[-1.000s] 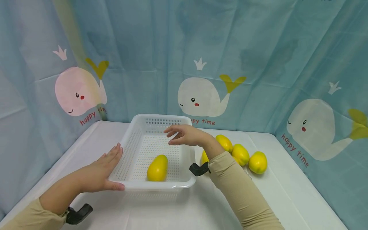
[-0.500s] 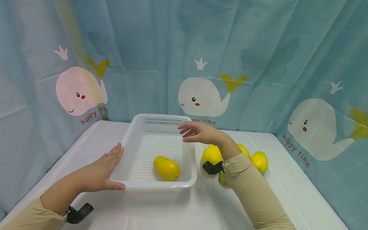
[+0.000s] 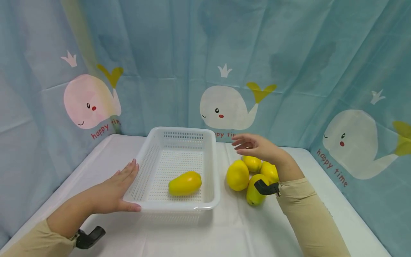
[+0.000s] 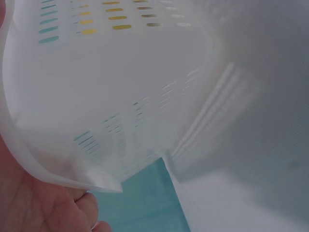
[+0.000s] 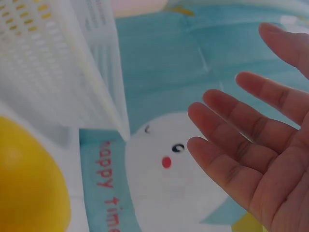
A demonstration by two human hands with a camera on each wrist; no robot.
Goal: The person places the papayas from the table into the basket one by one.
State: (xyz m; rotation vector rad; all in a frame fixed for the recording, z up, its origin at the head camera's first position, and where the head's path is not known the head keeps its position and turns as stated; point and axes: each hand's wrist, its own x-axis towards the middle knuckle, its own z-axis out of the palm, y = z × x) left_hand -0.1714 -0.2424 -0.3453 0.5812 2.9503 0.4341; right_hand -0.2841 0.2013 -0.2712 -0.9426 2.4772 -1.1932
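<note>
A white plastic basket with slotted walls stands on the table, and one yellow mango lies on its side inside. My left hand rests at the basket's near left corner, fingers straight along the left rim and thumb along the front rim. In the left wrist view the palm is right at the rim. My right hand hovers to the right of the basket, above the far side of several yellow mangoes. Its fingers are spread and loosely bent, and hold nothing.
The mangoes right of the basket lie close together, partly covered by the right wrist and its black camera mount. A white cloth covers the table. Blue curtains with whale prints enclose the back and sides.
My right hand has moved right, from over the basket to over the mangoes. The mango in the basket has rolled and turned onto its side. My left hand has stayed in place.
</note>
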